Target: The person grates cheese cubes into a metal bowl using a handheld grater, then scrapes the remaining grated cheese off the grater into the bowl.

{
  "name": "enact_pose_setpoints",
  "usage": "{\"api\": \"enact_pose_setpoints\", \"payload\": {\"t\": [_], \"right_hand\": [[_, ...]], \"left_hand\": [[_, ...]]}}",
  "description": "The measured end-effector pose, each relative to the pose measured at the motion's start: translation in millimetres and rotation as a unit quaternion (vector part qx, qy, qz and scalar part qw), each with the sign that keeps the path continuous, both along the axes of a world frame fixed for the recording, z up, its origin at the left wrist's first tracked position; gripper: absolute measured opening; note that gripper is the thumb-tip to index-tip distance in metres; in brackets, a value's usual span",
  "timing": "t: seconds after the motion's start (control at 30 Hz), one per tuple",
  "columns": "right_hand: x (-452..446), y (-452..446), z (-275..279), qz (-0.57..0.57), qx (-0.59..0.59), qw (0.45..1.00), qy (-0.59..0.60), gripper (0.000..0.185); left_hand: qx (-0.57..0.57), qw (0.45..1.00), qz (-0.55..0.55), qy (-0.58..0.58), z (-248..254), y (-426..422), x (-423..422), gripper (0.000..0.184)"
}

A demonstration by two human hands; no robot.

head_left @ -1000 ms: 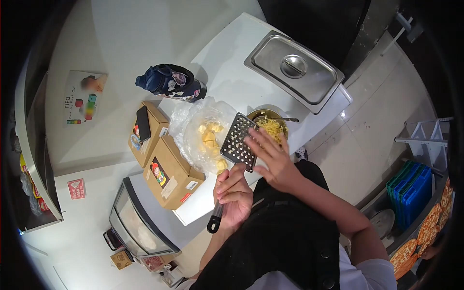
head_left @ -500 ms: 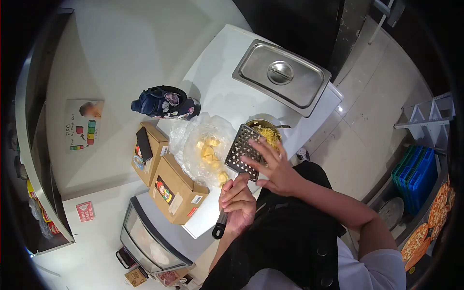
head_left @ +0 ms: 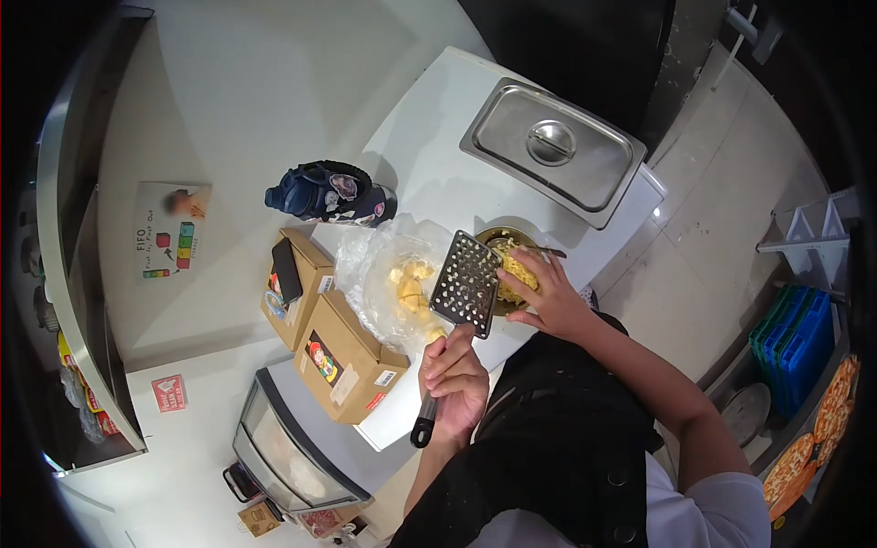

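Observation:
My left hand (head_left: 454, 388) is closed around the black handle of a flat metal grater (head_left: 464, 285), which is tilted up with bits of yellow food stuck on its face. My right hand (head_left: 551, 297) is just right of the grater, fingers spread over a round metal bowl (head_left: 491, 230). In the bowl lies grated yellow food (head_left: 517, 265), and a utensil handle (head_left: 552, 252) juts over its rim. Left of the grater, a clear plastic bag (head_left: 376, 265) holds yellow chunks (head_left: 411, 290).
A lidded steel pan (head_left: 554, 151) sits at the far end of the white table (head_left: 425, 137). Two cardboard boxes (head_left: 352, 352), one with a phone (head_left: 287, 271) on top, stand by the wall near a dark blue bottle (head_left: 333, 194). Blue and green crates (head_left: 790, 342) are at right.
My right hand has moved off the grater's face to the right, over the bowl. My left hand still holds the grater. The whole view has shifted slightly.

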State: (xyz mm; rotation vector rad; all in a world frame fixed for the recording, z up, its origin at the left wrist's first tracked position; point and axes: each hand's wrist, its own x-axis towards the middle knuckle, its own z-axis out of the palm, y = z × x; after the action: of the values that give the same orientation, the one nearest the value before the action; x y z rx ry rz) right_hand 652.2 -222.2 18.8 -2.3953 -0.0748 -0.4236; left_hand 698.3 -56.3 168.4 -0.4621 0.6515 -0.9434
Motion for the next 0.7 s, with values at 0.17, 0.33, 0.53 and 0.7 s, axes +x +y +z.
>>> {"api": "enact_pose_setpoints", "payload": {"t": [0.17,0.33,0.53,0.7], "right_hand": [[8.6,10.1,37.4,-0.014,0.131,0.99,-0.059,0.053],[14.4,31.3,40.7,-0.091,0.029,0.995,-0.005,0.051],[19.4,25.6,20.4,-0.173,0.012,0.983,0.051,0.055],[26.3,33.8,36.8,-0.155,0.098,0.982,0.051,0.054]], "left_hand": [[-0.006,1.0,-0.015,0.002,-2.3,2.6,0.3,0.005],[-0.022,0.999,-0.038,-0.005,-3.3,1.7,-2.7,0.005],[-0.009,0.998,-0.053,-0.018,-1.7,5.4,-4.3,0.003],[-0.011,0.996,-0.071,-0.045,-8.2,7.9,-5.3,0.002]]}}
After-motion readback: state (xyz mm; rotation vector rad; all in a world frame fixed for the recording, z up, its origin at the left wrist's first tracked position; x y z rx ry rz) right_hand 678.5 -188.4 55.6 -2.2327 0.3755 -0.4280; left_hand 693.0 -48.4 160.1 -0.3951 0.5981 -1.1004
